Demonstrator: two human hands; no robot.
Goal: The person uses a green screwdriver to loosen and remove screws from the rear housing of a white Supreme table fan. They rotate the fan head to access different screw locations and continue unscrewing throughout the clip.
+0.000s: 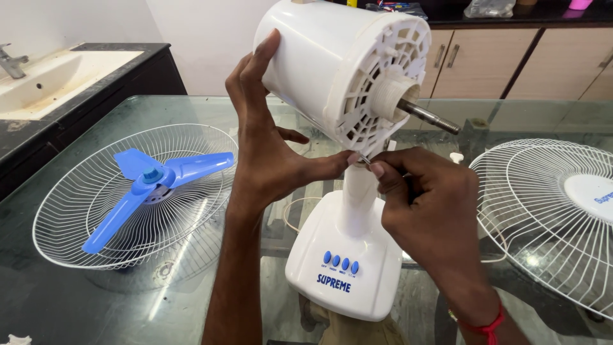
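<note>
A white table fan body stands on the glass table, its motor housing [332, 61] tilted with a bare metal shaft [429, 115] pointing right. My left hand [265, 137] grips the left side of the housing, thumb reaching under it toward the neck [357, 198]. My right hand [424, 201] pinches a small metal part, apparently a screw or thin tool, at the joint under the housing. The fan base [341, 268] carries a row of blue buttons.
A white wire guard [76, 211] with a blue three-blade propeller [150, 182] lies at the left. A second wire guard [549, 211] lies at the right. A sink counter [45, 76] sits far left, wooden cabinets [523, 64] behind.
</note>
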